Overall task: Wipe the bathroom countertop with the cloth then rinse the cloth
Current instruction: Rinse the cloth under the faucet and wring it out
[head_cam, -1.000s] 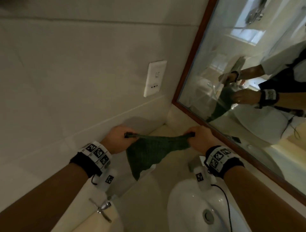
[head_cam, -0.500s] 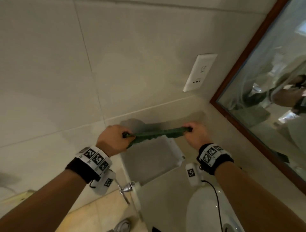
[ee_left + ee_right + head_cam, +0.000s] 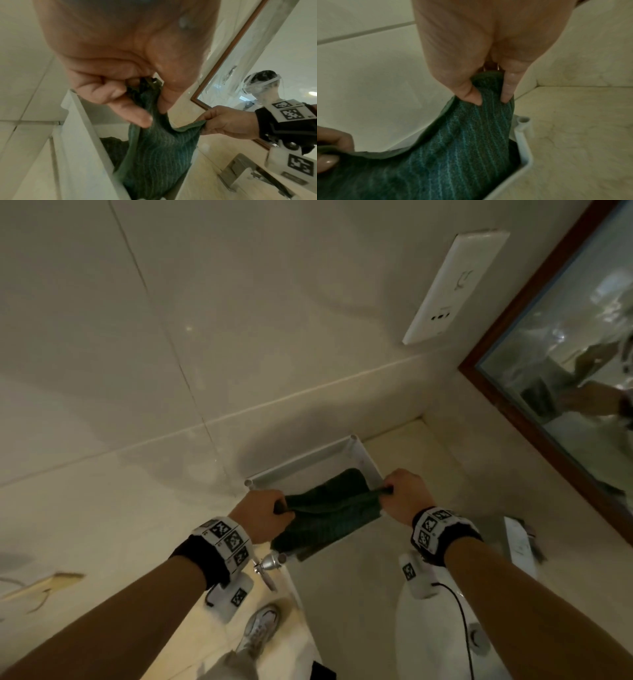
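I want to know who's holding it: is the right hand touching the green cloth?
Touching. The right wrist view shows the right hand pinching the green cloth edge between thumb and fingers.

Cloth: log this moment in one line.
left hand grips cloth | right hand grips cloth | cloth hangs into white bin
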Motion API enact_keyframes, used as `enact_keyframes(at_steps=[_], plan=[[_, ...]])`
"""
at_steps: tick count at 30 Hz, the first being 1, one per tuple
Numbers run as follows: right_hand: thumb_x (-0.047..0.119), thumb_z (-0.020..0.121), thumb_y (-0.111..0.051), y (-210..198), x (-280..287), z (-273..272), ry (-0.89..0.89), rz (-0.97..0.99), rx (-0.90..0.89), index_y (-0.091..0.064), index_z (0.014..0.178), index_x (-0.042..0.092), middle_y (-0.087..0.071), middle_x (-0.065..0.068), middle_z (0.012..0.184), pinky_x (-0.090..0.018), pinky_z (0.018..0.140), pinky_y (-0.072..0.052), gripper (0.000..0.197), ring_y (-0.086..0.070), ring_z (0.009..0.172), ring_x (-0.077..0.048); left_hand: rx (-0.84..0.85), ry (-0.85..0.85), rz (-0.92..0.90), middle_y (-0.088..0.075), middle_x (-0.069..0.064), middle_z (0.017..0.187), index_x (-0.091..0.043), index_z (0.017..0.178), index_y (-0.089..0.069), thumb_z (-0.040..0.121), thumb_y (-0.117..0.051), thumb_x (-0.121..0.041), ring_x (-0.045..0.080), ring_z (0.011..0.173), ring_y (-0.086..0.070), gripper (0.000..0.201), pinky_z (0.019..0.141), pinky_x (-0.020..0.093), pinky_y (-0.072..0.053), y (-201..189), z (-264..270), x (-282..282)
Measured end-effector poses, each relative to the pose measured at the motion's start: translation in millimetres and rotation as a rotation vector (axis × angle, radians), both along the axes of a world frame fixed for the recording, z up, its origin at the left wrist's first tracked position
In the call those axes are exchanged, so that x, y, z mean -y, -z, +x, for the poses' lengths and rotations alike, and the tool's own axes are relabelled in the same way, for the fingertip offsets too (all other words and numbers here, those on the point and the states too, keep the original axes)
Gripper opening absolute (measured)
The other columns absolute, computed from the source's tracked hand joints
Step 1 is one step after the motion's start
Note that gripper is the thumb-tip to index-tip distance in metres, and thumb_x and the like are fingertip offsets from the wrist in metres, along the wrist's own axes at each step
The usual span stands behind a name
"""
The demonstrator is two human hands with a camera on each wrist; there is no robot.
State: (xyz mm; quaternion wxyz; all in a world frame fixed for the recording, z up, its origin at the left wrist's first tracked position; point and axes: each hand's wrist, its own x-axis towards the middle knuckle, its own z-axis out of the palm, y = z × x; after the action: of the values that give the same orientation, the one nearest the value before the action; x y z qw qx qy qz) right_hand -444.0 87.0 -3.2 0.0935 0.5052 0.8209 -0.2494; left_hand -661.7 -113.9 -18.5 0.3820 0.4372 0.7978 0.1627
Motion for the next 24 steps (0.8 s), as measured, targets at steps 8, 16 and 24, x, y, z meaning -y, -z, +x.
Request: enact_keyframes(at_steps=[8, 16, 24], plan=[[0.004, 0.082, -0.055, 8.9, 22.3, -41.3, -0.088, 0.095, -0.061, -0.043, 0.137, 0.019, -0.039, -0.006, 0.139, -0.039, 0.104, -0.04, 0.059, -0.035, 0.124, -0.027, -0.393, 0.073, 0.127, -0.039, 0.004, 0.125, -0.023, 0.133, -0.045, 0.089, -0.058, -0.037, 0.023, 0.092, -0.058, 0.049, 0.076, 0.034, -0.052, 6.4, -13.2, -12.2], [0.038, 0.095, -0.049, 67.3, 37.2, -36.6, -0.295, -0.087, 0.339, -0.03, 0.147, 0.025, -0.026, -0.012, 0.153, -0.054, 0.111, -0.032, 0.058, -0.027, 0.139, -0.037, -0.465, 0.658, -0.235, -0.055, 0.005, 0.126, -0.026, 0.124, -0.06, 0.097, -0.034, -0.052, 0.025, 0.107, -0.057, 0.046, 0.09, 0.04, -0.048, 49.0, 11.2, -34.8], [0.036, 0.093, -0.051, 78.5, 23.7, -42.6, -0.235, -0.11, 0.281, -0.03, 0.145, 0.03, -0.015, -0.006, 0.159, -0.052, 0.118, -0.021, 0.056, -0.011, 0.146, -0.034, -0.483, 0.794, -0.338, -0.062, -0.004, 0.104, -0.03, 0.109, -0.065, 0.099, -0.028, -0.05, 0.019, 0.098, -0.057, 0.044, 0.088, 0.041, -0.039, 65.5, -5.4, -28.2]])
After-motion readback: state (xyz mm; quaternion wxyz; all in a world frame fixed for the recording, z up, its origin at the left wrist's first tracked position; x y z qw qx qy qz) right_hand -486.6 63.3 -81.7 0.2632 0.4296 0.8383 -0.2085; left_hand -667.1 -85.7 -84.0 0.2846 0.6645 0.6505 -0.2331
